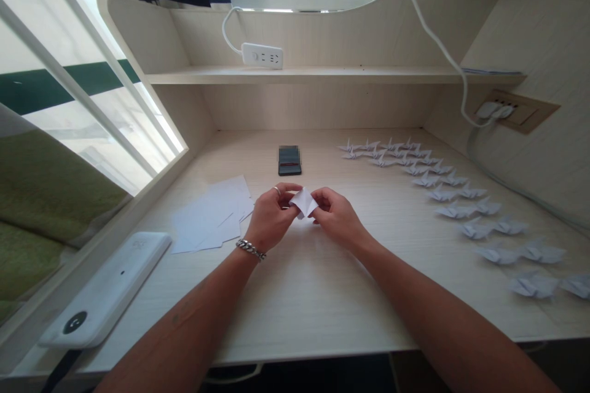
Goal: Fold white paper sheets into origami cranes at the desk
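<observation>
A small folded white paper piece (304, 202) is held just above the light wooden desk (295, 307), between both hands. My left hand (271, 216), with a ring and a chain bracelet, pinches its left side with closed fingers. My right hand (335, 215) pinches its right side. A loose stack of white paper sheets (209, 218) lies just left of my left hand. Several folded white paper cranes (454, 196) sit in two rows running from the back middle to the right front of the desk.
A dark phone (289, 160) lies flat behind my hands. A white flat device (108, 288) rests at the left front edge. A white power strip (262, 55) sits on the shelf above, and its cable (442, 49) runs to a wall socket (500, 110) at right.
</observation>
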The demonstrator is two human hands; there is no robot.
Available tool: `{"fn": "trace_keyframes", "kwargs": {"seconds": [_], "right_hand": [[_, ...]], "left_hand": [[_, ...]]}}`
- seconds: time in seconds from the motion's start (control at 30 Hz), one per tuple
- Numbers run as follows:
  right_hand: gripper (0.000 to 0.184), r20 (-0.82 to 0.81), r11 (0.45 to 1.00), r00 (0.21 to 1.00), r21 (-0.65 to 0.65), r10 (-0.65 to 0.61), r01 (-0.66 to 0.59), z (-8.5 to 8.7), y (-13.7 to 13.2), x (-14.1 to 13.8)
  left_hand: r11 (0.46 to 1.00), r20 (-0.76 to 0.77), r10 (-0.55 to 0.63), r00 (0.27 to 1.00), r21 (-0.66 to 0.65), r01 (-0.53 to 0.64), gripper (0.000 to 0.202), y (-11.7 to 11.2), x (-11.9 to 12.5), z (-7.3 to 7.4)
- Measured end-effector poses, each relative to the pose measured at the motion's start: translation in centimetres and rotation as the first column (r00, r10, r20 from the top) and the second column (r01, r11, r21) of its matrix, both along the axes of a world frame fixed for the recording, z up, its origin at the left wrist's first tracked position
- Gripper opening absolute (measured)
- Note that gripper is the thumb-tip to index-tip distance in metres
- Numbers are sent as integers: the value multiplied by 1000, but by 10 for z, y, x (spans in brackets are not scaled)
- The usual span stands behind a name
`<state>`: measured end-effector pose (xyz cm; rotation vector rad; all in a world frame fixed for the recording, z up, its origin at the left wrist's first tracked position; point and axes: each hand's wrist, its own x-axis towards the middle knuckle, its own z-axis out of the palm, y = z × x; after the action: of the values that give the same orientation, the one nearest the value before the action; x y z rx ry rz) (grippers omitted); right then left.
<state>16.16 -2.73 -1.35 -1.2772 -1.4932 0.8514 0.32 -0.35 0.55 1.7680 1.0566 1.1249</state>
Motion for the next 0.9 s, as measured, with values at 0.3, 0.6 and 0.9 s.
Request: {"fn": "trace_keyframes", "kwargs": {"seconds": [0.3, 0.6, 0.9], "right_hand": [[31, -25, 991, 993, 61, -115, 117, 1, -3, -4], [22, 94, 932, 978, 332, -188, 147, 12, -12, -9], [17, 111, 954, 983, 280, -146, 110, 9, -6, -5]], "left_hand": [[997, -91, 44, 995, 61, -39, 31, -6, 3, 5], [995, -234, 14, 972, 96, 9, 28, -6, 2, 1], [997, -237, 61, 970, 59, -48, 22, -5, 4, 2]]}}
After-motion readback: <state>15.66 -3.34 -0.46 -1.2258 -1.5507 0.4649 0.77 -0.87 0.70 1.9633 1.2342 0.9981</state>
